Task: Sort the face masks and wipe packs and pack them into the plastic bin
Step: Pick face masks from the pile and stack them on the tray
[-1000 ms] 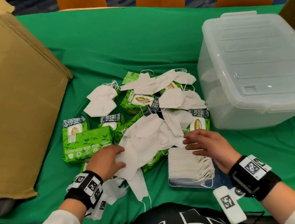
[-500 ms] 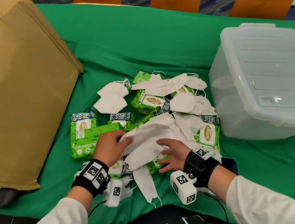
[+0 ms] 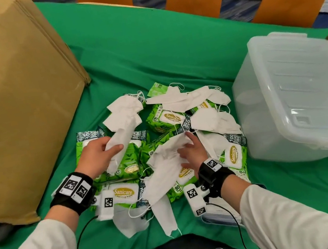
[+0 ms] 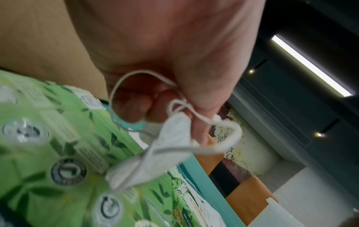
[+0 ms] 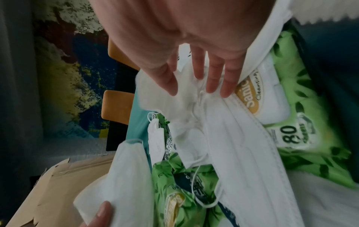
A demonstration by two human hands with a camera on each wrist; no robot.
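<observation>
Left hand [image 3: 96,156] grips a folded face mask [image 3: 123,131] above the mixed pile of face masks and wipe packs [image 3: 122,164]; right hand [image 3: 190,152], fingers straight, presses flat on another mask [image 3: 165,161].
Best gather masks singly, loops untangled; the plastic bin [image 3: 299,100] sits lidded, to the right.

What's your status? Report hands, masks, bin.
Left hand grips a folded mask. Right hand flat, fingers straight, on loose masks. Masks and wipe packs mixed. Bin lid on, blocking packing.
</observation>
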